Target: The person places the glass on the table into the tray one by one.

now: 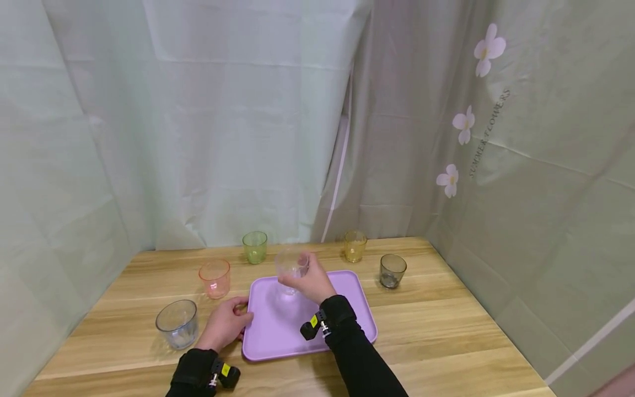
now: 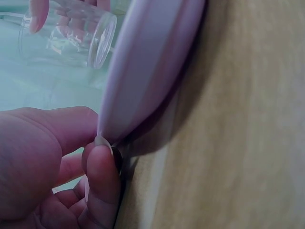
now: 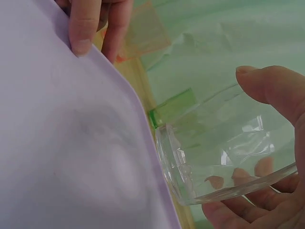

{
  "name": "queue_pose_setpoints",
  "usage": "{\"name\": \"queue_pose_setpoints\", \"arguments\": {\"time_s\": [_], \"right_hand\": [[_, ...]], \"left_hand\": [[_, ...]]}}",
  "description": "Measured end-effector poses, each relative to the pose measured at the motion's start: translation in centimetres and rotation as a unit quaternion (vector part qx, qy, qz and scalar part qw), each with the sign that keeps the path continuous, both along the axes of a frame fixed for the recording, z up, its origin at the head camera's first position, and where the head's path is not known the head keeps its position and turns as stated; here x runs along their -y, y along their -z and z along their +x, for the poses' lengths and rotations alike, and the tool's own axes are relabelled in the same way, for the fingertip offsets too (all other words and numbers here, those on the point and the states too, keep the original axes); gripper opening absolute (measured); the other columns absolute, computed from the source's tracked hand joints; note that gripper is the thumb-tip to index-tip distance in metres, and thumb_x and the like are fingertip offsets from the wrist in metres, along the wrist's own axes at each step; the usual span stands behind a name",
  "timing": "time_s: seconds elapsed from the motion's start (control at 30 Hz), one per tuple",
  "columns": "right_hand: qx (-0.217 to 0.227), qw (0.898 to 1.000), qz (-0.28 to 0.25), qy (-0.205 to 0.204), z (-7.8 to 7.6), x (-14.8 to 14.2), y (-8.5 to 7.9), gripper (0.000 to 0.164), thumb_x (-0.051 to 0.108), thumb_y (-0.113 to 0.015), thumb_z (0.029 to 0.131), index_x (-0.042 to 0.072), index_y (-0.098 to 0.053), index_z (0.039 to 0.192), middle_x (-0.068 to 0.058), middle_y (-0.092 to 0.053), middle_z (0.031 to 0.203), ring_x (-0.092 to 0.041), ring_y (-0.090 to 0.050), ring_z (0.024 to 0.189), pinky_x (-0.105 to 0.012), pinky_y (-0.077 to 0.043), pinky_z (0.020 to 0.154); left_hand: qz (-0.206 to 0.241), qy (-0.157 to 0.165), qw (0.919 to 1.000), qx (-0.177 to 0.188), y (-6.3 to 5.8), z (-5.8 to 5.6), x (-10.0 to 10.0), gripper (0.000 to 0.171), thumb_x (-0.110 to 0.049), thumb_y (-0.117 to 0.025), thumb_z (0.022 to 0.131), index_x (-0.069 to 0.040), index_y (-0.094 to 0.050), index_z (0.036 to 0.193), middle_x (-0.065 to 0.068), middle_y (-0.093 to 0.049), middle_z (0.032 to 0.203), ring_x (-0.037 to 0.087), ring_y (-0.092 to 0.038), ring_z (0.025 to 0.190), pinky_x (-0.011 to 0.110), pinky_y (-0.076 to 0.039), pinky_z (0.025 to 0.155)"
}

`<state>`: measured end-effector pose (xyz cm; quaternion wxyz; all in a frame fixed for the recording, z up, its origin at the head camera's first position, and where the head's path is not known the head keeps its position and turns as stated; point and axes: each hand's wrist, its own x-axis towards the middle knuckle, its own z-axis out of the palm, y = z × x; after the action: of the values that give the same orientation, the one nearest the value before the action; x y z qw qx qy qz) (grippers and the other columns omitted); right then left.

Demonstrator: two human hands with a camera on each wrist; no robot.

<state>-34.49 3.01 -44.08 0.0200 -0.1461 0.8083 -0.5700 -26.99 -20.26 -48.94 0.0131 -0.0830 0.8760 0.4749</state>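
Head view: from left, a see-through blue-grey cup (image 1: 177,326), wide-mouthed and round, stands on the worktop (image 1: 436,336), with a pink translucent cup (image 1: 215,280) beyond it. A left hand (image 1: 224,324) pinches the rim of a smooth lilac tray (image 1: 280,336) between thumb and fingers; the tray is rectangular, with rounded corners. Behind its far left corner stands a green cup (image 1: 255,249). Over the tray's far part, a right hand (image 1: 316,282), partly open with fingers curved round the sides, holds a glossy clear cup (image 1: 288,269) mouth up; whether its base touches the tray cannot be told. Farther right stand a yellow cup (image 1: 354,248) and a smoky grey cup (image 1: 392,270). Pale, streaked wood grain covers the worktop. Creased, pale curtains (image 1: 238,132) enclose it, printed at right with pinkish flowers (image 1: 463,125) and "SUMMER FLOWERS" lettering (image 1: 489,132).
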Motion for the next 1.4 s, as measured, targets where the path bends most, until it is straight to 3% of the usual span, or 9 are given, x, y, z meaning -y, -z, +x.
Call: {"name": "queue_pose_setpoints", "arguments": {"time_s": [0.23,0.6,1.4], "right_hand": [[-0.001,1.0,0.01,0.0,0.2,1.1,0.5,0.086,0.031,-0.092,0.087,-0.002,-0.047,0.152,-0.023,-0.06,0.147,-0.033,-0.061,0.127,-0.052,-0.053,0.109],[0.004,1.0,0.007,-0.003,0.4,2.4,1.3,0.084,0.031,-0.093,0.087,-0.001,-0.047,0.15,-0.021,-0.06,0.145,-0.031,-0.062,0.128,-0.051,-0.052,0.111],[-0.013,1.0,0.016,0.005,0.4,4.7,2.3,0.084,0.026,-0.094,0.086,-0.006,-0.048,0.148,-0.025,-0.061,0.145,-0.038,-0.062,0.135,-0.055,-0.05,0.117]], "left_hand": [[0.005,0.0,1.0,-0.003,0.0,0.1,0.0,0.055,-0.01,-0.071,0.102,0.009,-0.056,0.151,0.01,-0.058,0.088,0.02,-0.064,0.067,0.033,-0.059,0.061],[0.006,-0.001,1.0,0.002,-0.1,0.2,0.0,0.054,-0.009,-0.072,0.102,0.009,-0.057,0.151,0.01,-0.057,0.088,0.019,-0.064,0.067,0.033,-0.059,0.061],[-0.003,-0.001,0.9999,-0.015,-0.1,0.3,-0.2,0.054,-0.008,-0.071,0.099,0.011,-0.058,0.148,0.009,-0.059,0.086,0.018,-0.064,0.065,0.033,-0.059,0.059]]}}
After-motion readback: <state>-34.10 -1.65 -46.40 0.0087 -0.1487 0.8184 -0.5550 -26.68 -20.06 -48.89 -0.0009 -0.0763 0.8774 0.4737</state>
